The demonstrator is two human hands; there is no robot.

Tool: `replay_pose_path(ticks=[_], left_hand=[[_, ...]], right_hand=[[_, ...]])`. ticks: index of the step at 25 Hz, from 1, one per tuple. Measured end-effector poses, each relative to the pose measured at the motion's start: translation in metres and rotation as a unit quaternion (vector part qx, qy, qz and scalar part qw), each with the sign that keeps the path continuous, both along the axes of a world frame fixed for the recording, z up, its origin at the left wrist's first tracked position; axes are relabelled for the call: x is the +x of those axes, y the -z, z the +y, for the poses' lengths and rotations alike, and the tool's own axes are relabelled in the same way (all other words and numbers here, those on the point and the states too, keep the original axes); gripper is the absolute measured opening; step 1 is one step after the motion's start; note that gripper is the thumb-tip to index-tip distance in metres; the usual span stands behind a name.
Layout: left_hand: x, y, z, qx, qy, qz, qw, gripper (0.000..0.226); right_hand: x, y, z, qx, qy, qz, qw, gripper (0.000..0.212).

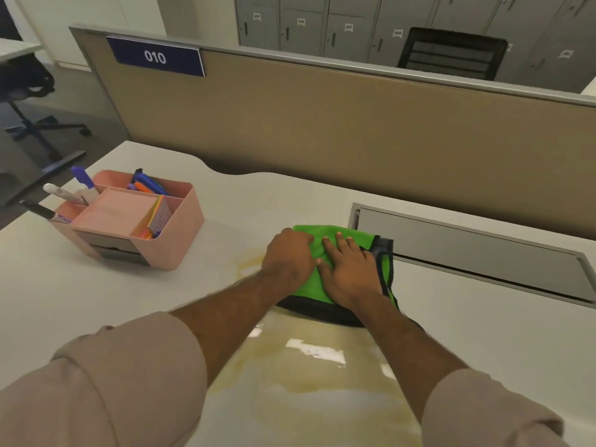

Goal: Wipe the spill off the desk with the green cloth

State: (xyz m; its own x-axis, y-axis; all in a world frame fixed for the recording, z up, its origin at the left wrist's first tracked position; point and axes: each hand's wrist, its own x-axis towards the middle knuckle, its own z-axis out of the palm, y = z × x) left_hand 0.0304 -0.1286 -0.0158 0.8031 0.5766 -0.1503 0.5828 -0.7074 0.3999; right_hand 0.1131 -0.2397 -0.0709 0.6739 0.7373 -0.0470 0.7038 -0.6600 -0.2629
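A pink box (135, 221) of pens sits on the left. The left hand (288, 256) bunches the green cloth (309, 279) in its grip; the right hand (350, 272) lies flat on it. The cloth looks soft and floppy, at the far edge of the yellow spill (309, 366) on the surface (483, 317).

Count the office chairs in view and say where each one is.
2. One black chair stands on the floor at far left; another black chair shows behind the partition, before the lockers. Others may be hidden.
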Motion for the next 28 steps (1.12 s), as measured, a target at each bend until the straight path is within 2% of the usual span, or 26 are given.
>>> replay_pose_path(ticks=[5,8,13,16,21,25,28], left_hand=[[-0.037,0.012,0.063,0.042,-0.018,0.034,0.998,0.055],[-0.056,0.021,0.086,0.114,0.005,-0.013,0.993,0.055],[-0.065,0.042,0.075,0.023,0.099,-0.077,0.992,0.055],[-0.059,0.05,0.058,0.014,0.122,-0.102,0.987,0.054],[-0.062,0.058,0.069,0.018,0.122,-0.084,0.989,0.058],[-0.067,0.061,0.082,0.042,0.169,-0.033,0.984,0.064],[-0.074,0.064,0.082,0.047,0.181,-0.027,0.982,0.064]], right_hand=[[-0.033,0.006,0.066,-0.002,-0.037,-0.006,0.999,0.064],[-0.051,0.012,0.078,0.001,-0.034,-0.013,0.999,0.068],[-0.058,0.007,0.078,-0.025,-0.039,-0.024,0.999,0.065],[-0.07,0.006,0.074,-0.039,-0.066,-0.041,0.996,0.07],[-0.051,-0.005,0.078,-0.028,-0.107,-0.075,0.991,0.057],[-0.061,0.011,0.083,-0.051,-0.075,-0.06,0.994,0.072],[-0.068,0.015,0.083,-0.061,-0.076,-0.075,0.992,0.074]])
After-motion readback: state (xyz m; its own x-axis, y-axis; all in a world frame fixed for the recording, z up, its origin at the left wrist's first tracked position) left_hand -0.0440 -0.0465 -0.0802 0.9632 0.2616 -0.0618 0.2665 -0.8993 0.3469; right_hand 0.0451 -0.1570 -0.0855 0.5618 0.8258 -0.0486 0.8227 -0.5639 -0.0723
